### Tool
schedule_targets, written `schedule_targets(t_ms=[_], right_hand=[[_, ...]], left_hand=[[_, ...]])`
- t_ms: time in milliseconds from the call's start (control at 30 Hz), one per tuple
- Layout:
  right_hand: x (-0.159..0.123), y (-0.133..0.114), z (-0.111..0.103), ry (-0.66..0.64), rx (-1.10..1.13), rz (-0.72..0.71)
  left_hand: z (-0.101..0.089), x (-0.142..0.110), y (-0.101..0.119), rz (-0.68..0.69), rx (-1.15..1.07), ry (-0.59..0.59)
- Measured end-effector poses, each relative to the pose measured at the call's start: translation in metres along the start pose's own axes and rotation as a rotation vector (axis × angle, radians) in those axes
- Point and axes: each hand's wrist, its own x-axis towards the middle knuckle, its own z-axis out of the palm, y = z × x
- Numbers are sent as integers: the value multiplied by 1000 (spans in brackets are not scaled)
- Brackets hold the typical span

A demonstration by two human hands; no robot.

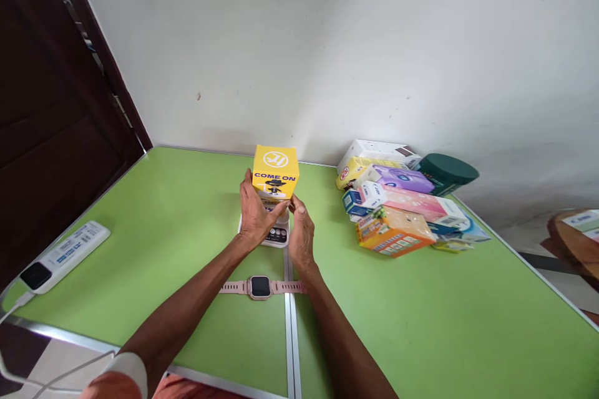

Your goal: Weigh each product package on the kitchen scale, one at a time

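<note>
A yellow box [275, 165] marked "COME ON", with a hatted cartoon figure on it, stands between my two hands. My left hand [253, 213] wraps its left side and lower front, the thumb reaching across below the figure. At its lower right corner, my right hand [302, 234] presses with bent fingers. Beneath the box is a white device with a dark panel of round buttons [277, 235], which looks like a small scale. My hands hide much of it, and I cannot tell whether the box rests on it. Nearer me lies a pink-strapped smartwatch [260, 287].
On the right of the green table [187, 199] is a pile of cartons, including an orange box [395, 232] and a purple pack [402, 179], beside a dark green container [448, 173]. A white cabled device [70, 255] lies at the left. Behind rises a wall [299, 43].
</note>
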Motion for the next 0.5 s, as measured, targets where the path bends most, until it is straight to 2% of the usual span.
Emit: schedule_targets(t_ms=[133,267,400,500], right_hand=[[-1,-7,4,20,55,65],[-3,-15,10,-9,27,71],[2,-35,27,-152,-6,-16],[14,-56,55,-286,-8,-79]], left_hand=[[3,-1,1,-17,-2,68],[-8,0,0,-40,6,115],[-35,12,4,-76,34,206],[-64,33,3,-52,52,292]])
